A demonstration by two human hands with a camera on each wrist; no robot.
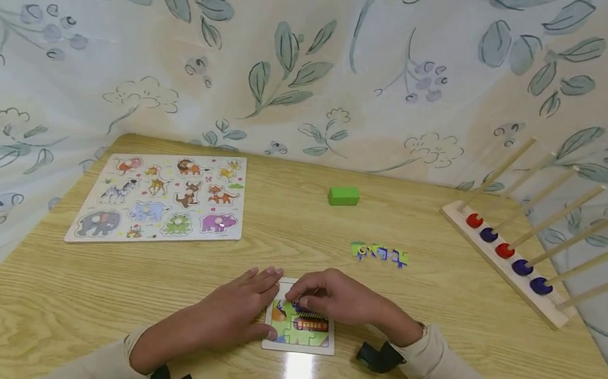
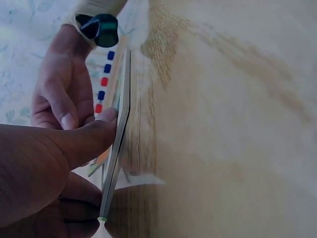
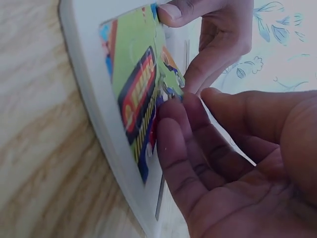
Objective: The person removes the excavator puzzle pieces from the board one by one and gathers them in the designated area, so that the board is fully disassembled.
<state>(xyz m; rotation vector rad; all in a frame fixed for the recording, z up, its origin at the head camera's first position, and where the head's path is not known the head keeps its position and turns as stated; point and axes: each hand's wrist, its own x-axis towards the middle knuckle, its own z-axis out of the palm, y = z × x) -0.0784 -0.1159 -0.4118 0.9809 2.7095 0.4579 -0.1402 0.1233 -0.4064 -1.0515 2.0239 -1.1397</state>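
A small jigsaw puzzle (image 1: pixel 300 330) with a pale frame lies on the table in front of me, its picture green with a red vehicle-like shape. My left hand (image 1: pixel 237 307) rests along the frame's left side, fingers extended and the thumb on its lower left corner. From above, my right hand (image 1: pixel 334 296) reaches over the upper part of the puzzle. Its fingertips pinch a green and orange puzzle piece (image 3: pixel 172 67), which stands tilted up from the board in the right wrist view. Fingers hide part of that piece.
Several loose puzzle pieces (image 1: pixel 381 253) lie beyond the right hand. Behind them sits a green block (image 1: pixel 344 196). An animal peg board (image 1: pixel 159 201) is at the left, and a wooden rack (image 1: pixel 504 262) with upright rods and red and blue beads stands at the right.
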